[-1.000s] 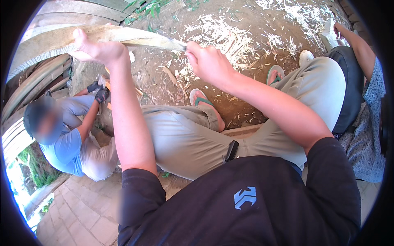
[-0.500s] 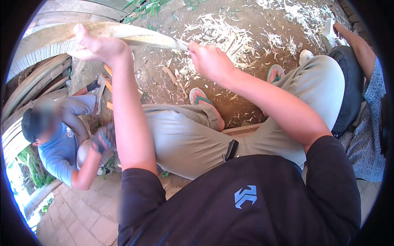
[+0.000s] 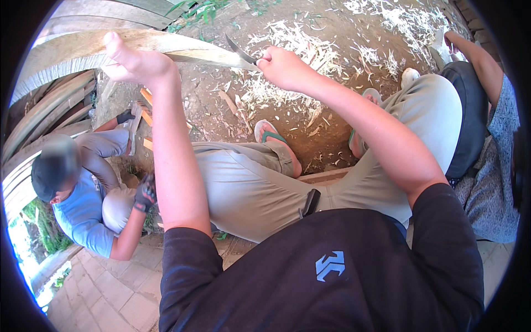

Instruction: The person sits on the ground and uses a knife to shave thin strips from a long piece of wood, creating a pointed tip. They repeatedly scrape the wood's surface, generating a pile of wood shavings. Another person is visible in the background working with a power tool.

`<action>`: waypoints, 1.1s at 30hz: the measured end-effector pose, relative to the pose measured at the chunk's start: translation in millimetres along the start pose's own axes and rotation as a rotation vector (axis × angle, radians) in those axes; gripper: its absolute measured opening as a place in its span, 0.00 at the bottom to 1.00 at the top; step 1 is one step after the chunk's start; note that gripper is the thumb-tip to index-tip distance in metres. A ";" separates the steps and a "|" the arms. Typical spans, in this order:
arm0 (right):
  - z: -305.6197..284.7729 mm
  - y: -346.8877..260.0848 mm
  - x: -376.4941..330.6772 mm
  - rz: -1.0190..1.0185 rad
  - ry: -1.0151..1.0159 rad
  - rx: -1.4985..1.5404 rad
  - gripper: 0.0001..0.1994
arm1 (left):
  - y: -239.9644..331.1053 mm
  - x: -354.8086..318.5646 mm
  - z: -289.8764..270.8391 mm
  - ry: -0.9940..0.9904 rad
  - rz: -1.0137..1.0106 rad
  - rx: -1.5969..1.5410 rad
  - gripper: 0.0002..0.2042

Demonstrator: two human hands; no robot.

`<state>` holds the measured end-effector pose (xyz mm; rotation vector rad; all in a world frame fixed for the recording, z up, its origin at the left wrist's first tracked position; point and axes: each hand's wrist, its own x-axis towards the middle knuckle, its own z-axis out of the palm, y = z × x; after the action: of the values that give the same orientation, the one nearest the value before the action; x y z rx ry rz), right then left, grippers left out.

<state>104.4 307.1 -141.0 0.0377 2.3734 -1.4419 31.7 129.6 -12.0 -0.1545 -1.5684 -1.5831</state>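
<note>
A long, pale piece of wood (image 3: 193, 48) stretches from the far left to near the middle, tapering at its right end. My left hand (image 3: 135, 63) is closed on its near edge, thumb up, with the other fingers mostly hidden. In my right hand (image 3: 285, 69) is a knife (image 3: 238, 48) with a dark, curved blade, its handle covered by my fist. The blade points up and left beside the wood's tapered tip; whether it touches the wood I cannot tell.
Wood shavings (image 3: 298, 47) litter the dirt beyond my sandalled feet (image 3: 271, 134). A co-worker with dark gloves (image 3: 145, 193) crouches at left, near stacked boards (image 3: 47, 119). Another person's arm (image 3: 478, 61) reaches in at right, beside a dark cushion-like thing (image 3: 467, 119).
The knife blade has swung up into clear view. My right hand has shifted slightly right, while my left hand stays nearly in place. The co-worker's head has tipped down.
</note>
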 end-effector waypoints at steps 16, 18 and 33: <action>2.2 0.5 -12.2 0.096 0.053 0.384 0.15 | -24.5 34.0 -38.7 -0.337 -0.221 -0.165 0.30; 7.2 7.2 -10.2 0.155 0.029 0.539 0.14 | -23.4 34.4 -35.2 -0.276 -0.274 -0.207 0.31; 29.3 16.4 -17.2 0.130 -0.063 0.567 0.13 | -19.2 32.2 -39.7 -0.177 -0.205 -0.031 0.37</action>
<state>132.3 292.4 -161.7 0.2795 1.8046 -1.9618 18.7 76.6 -13.8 -0.1585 -1.7418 -1.7935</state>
